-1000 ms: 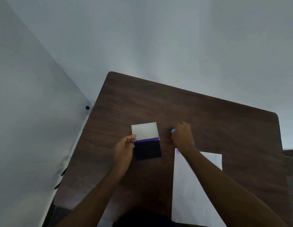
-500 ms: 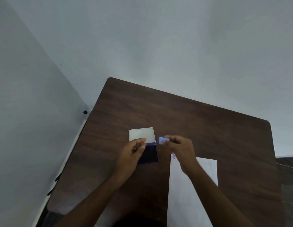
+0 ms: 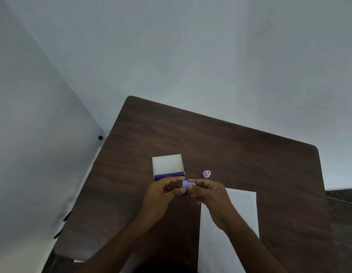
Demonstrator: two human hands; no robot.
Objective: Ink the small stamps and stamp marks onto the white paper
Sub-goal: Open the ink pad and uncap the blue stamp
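Note:
A small blue stamp (image 3: 187, 185) is pinched between both my hands above the dark wooden table (image 3: 250, 154). My left hand (image 3: 163, 194) grips its left end and my right hand (image 3: 208, 196) grips its right end. Behind them stands the open ink pad (image 3: 168, 167), its white lid raised and its purple edge showing; the inked part is mostly hidden by my left hand. A small pink stamp (image 3: 207, 173) lies on the table to the right of the pad. The white paper (image 3: 242, 209) lies under my right forearm.
The table sits in a corner, with pale walls behind and to the left. A small black knob (image 3: 100, 137) shows on the left wall near the table's edge. A second dark surface (image 3: 344, 213) adjoins on the right.
My right hand lifted the blue stamp from the table and brought it left; my left hand left the ink pad and took hold of the stamp too. The pink stamp is uncovered.

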